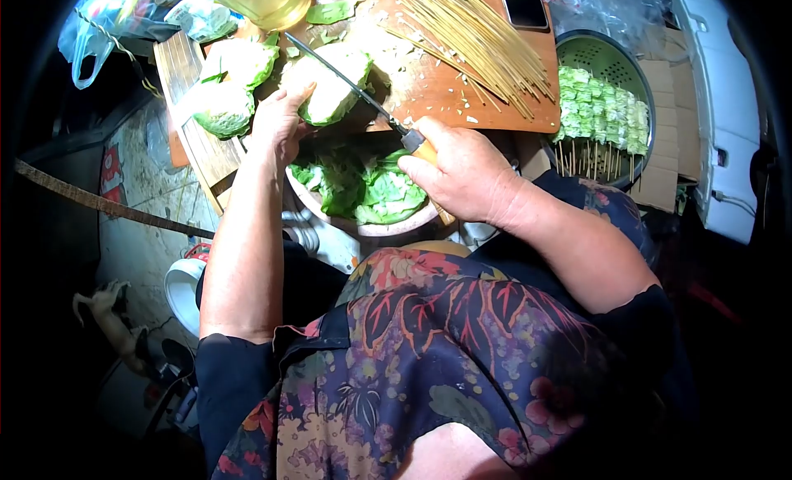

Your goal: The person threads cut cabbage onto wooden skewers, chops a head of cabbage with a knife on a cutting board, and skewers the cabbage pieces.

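Observation:
My right hand (466, 170) is wrapped round the wooden handle of a knife (346, 80), whose dark blade points up and left across a pale green cabbage piece (334, 88). My left hand (282, 121) is at the left side of that piece, thumb against it; its other fingers are partly hidden. More cut cabbage (223, 104) lies just left of my left hand. Below the board's front edge, a round basin (400, 226) holds loose green leaves (388, 191).
Wooden skewers (483, 47) lie on the orange-brown board (437, 92), near a phone (524, 5). At right, a colander (648, 84) holds skewered cabbage (602, 113). A yellowish container (272, 3) stands at the back. A dog (111, 319) is on the floor, lower left.

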A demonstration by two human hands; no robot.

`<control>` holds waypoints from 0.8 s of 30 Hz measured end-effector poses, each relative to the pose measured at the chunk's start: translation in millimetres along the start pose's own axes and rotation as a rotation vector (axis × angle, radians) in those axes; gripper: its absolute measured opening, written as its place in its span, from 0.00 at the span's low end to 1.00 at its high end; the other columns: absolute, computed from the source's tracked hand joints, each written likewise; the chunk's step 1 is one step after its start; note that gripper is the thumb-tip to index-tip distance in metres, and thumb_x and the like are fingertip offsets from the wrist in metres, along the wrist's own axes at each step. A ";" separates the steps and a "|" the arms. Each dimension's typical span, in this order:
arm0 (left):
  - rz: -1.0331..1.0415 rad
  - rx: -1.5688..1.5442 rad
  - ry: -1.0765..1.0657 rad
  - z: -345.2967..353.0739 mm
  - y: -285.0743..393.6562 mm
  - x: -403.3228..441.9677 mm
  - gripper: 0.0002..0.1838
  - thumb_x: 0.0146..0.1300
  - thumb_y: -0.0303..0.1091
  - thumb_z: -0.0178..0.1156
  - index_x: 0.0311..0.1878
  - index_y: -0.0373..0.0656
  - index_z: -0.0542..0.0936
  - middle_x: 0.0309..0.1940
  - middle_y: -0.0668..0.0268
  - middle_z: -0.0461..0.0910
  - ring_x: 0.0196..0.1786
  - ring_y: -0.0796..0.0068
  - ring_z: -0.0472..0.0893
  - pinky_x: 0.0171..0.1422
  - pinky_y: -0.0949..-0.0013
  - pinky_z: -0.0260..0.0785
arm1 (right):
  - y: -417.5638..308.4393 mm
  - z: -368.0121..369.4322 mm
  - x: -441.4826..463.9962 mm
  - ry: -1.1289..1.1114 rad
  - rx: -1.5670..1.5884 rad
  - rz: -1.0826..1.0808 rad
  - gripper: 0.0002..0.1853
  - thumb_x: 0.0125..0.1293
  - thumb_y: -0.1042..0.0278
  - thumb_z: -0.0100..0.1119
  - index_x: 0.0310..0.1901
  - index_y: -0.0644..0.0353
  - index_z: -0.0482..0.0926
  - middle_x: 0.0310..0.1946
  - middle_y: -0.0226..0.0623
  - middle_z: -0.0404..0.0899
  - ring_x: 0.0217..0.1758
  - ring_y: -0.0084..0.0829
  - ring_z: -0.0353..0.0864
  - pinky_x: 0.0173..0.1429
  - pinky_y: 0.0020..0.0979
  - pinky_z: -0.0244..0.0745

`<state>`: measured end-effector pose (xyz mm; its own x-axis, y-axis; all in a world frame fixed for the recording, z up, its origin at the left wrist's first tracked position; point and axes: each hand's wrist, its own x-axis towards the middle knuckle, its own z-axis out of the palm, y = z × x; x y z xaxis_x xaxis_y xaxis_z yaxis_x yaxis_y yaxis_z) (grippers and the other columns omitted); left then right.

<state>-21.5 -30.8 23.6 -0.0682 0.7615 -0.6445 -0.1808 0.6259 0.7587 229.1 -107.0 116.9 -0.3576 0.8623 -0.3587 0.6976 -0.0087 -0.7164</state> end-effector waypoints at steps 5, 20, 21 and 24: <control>0.018 -0.001 0.001 1.5 2.7 -1.5 0.17 0.62 0.35 0.64 0.50 0.37 0.77 0.36 0.63 0.83 0.28 0.76 0.82 0.29 0.72 0.75 | 0.0 0.2 0.5 -0.008 0.000 -0.016 0.18 0.62 0.57 0.53 0.40 0.68 0.70 0.30 0.59 0.78 0.37 0.56 0.80 0.45 0.48 0.74; -0.005 0.126 0.006 6.6 7.4 4.5 0.16 0.65 0.35 0.61 0.51 0.35 0.76 0.40 0.63 0.82 0.36 0.72 0.82 0.36 0.70 0.76 | -7.6 -1.2 16.4 -0.088 -0.028 0.013 0.16 0.65 0.62 0.52 0.42 0.69 0.68 0.29 0.60 0.77 0.37 0.58 0.78 0.43 0.48 0.73; -0.013 0.133 0.010 10.2 11.4 1.0 0.16 0.66 0.35 0.60 0.51 0.35 0.76 0.41 0.62 0.82 0.37 0.71 0.82 0.39 0.68 0.76 | -8.3 -1.7 18.5 -0.093 -0.048 0.012 0.16 0.65 0.61 0.52 0.42 0.69 0.68 0.29 0.60 0.77 0.37 0.58 0.79 0.43 0.48 0.73; -0.052 0.172 0.016 11.4 15.3 2.4 0.16 0.67 0.36 0.58 0.52 0.34 0.75 0.42 0.61 0.81 0.39 0.70 0.81 0.44 0.66 0.76 | -12.5 -5.6 24.5 -0.127 -0.044 0.024 0.17 0.65 0.61 0.52 0.43 0.70 0.69 0.30 0.60 0.78 0.38 0.58 0.79 0.44 0.48 0.74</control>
<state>-13.3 -17.4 34.7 -0.0793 0.7255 -0.6836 -0.0146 0.6848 0.7285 215.1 -82.9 120.4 -0.4138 0.7913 -0.4502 0.7328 -0.0039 -0.6805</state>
